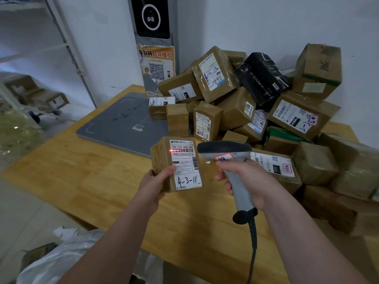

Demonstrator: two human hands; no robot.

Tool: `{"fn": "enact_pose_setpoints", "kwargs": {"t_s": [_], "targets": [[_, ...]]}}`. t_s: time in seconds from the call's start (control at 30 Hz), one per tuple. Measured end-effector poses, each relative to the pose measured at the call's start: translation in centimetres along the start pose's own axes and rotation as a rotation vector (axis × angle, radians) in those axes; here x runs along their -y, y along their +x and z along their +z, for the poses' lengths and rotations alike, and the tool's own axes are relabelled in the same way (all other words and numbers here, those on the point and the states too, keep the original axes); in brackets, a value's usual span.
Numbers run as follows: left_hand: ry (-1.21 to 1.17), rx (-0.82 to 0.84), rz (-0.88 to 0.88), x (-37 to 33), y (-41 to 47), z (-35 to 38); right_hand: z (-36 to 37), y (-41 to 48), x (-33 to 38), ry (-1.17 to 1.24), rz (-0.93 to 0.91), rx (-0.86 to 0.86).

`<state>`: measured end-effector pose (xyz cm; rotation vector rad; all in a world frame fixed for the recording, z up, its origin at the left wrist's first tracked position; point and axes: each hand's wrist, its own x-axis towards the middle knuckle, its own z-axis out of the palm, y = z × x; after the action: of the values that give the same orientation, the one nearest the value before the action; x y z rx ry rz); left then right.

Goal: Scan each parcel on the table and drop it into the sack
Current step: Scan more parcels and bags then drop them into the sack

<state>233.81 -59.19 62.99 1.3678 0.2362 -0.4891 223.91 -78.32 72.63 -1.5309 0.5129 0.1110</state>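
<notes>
**Scanning step.** The left hand [152,182] gripped a small cardboard parcel [162,158] at its lower left corner. The thumb lay on the edge of the shipping label [185,167], which faced up. The right hand [249,181] was wrapped round the grey handle of a corded barcode scanner [223,149], with the forefinger at the trigger. The scanner's head sat just right of the parcel and pointed at it. A red scan line [180,150] fell on the top barcode, above the thumb. For a clean read the line should probably span the whole barcode, with the parcel steady and the thumb off the bars. The white sack [67,255] lay below and left of the holding hand, off the near edge of the wooden table [102,181]. The pile of parcels [235,111] lay beyond the scanner hand.
</notes>
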Motion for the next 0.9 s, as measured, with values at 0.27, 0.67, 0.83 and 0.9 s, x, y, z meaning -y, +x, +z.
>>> {"fn": "enact_pose_setpoints", "kwargs": {"t_s": [0.27, 0.67, 0.83, 0.9], "targets": [[0.016, -0.066, -0.021, 0.5, -0.2, -2.2, 1.3, 1.8, -1.7, -0.066, 0.003, -0.071], [0.023, -0.139, -0.091, 3.2, -1.1, -4.4, 0.8, 8.4, -11.0, -0.264, 0.237, -0.335], [-0.016, -0.139, -0.12, 4.1, -1.7, -4.7, 2.0, 9.1, -12.7, -0.322, 0.241, -0.34], [-0.024, -0.127, -0.126, 4.3, -1.9, -5.0, 2.5, 8.9, -13.1, -0.359, 0.252, -0.336]]}}
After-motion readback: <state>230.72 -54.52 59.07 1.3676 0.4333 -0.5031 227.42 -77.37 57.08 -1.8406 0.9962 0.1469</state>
